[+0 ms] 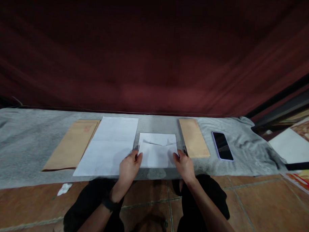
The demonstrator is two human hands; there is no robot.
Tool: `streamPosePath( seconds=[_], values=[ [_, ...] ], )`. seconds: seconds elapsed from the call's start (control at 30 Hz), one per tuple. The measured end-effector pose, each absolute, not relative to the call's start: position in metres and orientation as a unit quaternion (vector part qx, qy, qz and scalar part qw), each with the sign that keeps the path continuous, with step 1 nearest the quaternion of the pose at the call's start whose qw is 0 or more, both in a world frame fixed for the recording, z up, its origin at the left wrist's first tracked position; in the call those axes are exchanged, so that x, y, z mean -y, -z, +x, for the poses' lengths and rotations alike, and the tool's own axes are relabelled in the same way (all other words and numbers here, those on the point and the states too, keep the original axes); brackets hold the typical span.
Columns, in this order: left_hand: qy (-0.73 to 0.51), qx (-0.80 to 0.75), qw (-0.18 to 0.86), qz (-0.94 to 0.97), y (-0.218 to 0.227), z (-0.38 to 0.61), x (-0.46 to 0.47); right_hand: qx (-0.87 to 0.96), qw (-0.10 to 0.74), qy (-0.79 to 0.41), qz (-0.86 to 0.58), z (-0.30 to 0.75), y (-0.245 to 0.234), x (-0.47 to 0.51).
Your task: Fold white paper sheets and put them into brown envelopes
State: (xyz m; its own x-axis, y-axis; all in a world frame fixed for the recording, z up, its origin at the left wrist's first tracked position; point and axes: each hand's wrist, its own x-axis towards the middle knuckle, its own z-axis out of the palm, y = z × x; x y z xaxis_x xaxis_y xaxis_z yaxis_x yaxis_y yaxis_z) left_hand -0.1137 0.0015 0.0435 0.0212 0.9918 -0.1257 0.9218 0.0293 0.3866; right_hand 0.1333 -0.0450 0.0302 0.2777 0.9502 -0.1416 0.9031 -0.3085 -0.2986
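In front of me, a white sheet of paper (156, 158) is folded over, its upper flap edge slightly lifted and wavy. My left hand (129, 165) pinches the sheet's left edge, thumb on top. At the right edge my right hand (185, 165) grips it the same way, fingers partly hidden beneath. Just left of the sheet lies a stack of larger white paper (110, 145), close to my left hand. Beyond my right hand rests a narrow brown envelope (194, 137).
Several brown envelopes (72, 143) lie at the left on the grey cloth (13, 148) covering the low table. A phone (222, 146) with a purple edge lies to the right. A dark red curtain (155, 78) hangs behind. Crumpled white paper (64, 189) is on the tiled floor.
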Motion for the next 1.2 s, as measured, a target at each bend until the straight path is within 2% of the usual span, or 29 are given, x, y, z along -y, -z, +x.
streamPosePath(
  seconds=[0.1,0.2,0.63,1.2],
  values=[
    [-0.048,-0.701,0.169,0.691,-0.049,-0.108,-0.008,0.579,0.035,-0.136,-0.803,0.129,-0.036,0.038],
    [-0.023,-0.705,0.161,0.69,-0.051,-0.106,-0.014,0.577,0.027,-0.131,-0.806,0.127,-0.039,0.031],
    [-0.007,-0.72,0.12,0.683,-0.05,-0.093,-0.045,0.544,0.119,-0.131,-0.82,0.131,-0.032,0.019],
    [-0.025,-0.725,0.089,0.682,-0.039,-0.089,-0.052,0.585,0.077,-0.056,-0.805,0.123,-0.021,0.02]
  ],
)
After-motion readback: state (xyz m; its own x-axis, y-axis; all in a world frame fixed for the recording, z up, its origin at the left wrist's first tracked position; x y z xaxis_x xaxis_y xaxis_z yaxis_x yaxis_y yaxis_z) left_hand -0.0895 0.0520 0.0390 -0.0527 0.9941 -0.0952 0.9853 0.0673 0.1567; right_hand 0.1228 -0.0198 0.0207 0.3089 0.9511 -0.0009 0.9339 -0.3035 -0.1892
